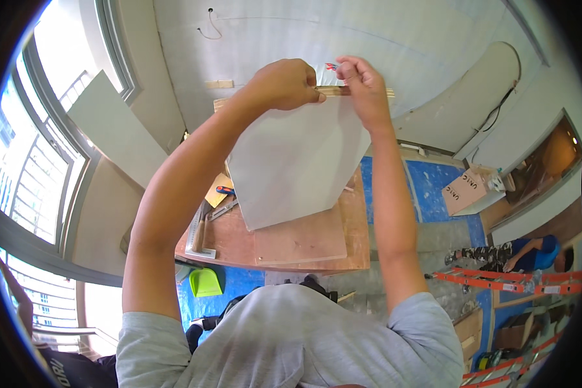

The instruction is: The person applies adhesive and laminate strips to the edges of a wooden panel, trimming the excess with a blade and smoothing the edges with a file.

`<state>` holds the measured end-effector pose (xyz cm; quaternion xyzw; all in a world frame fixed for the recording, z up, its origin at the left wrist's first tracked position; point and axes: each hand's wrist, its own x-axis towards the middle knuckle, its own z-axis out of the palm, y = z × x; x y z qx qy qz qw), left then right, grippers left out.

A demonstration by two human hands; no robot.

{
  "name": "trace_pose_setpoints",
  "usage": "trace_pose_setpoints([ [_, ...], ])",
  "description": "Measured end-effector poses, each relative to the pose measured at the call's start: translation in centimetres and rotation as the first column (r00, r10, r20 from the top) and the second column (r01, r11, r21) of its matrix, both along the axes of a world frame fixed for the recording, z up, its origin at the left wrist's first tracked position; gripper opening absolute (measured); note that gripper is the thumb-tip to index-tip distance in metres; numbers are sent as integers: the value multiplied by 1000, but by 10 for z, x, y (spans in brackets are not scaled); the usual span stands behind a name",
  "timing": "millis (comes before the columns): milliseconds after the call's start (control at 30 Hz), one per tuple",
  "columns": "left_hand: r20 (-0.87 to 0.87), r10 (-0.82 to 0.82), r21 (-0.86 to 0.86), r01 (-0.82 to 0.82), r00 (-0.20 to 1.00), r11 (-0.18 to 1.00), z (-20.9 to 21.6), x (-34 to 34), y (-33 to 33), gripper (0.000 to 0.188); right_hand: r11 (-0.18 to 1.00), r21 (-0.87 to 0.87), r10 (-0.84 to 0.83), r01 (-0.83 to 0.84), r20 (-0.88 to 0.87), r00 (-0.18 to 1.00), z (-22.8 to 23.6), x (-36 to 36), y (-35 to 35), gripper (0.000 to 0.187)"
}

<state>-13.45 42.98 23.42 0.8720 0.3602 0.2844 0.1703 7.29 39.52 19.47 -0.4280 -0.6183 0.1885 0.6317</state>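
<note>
A light grey panel [291, 165] with a layered plywood edge [337, 92] along its top stands in front of me on the wooden work table [357, 223]. My left hand [284, 84] is closed at that top edge, thumb and fingers pinching it near the corner. A little to the right, my right hand [366, 87] is raised over the same edge with its fingers curled into a pinch. Beside its fingertips shows a small clear piece with red marks [332, 66]; whether the fingers hold it is hard to see.
A hammer [201, 233], a metal square [204, 252] and a blue-and-red handled tool [225, 190] lie at the table's left. A green dustpan [205, 282] rests on blue floor sheeting. At right are a cardboard box [464, 193], an orange ladder [504, 279] and another person [530, 253].
</note>
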Motion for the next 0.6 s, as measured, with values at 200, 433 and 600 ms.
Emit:
trace_pose_setpoints([
  [200,-156,32,78,-20,987,997,16,-1,28,22,993,-38,112,-108,132,985,-8,-3,-2,27],
  [433,458,244,-34,-257,855,966,106,-166,-3,33,999,-10,51,-53,458,888,-1,-24,1,20],
  [600,383,126,-64,-110,915,992,-43,-289,-41,25,995,-24,-58,92,609,791,2,11,-5,30],
])
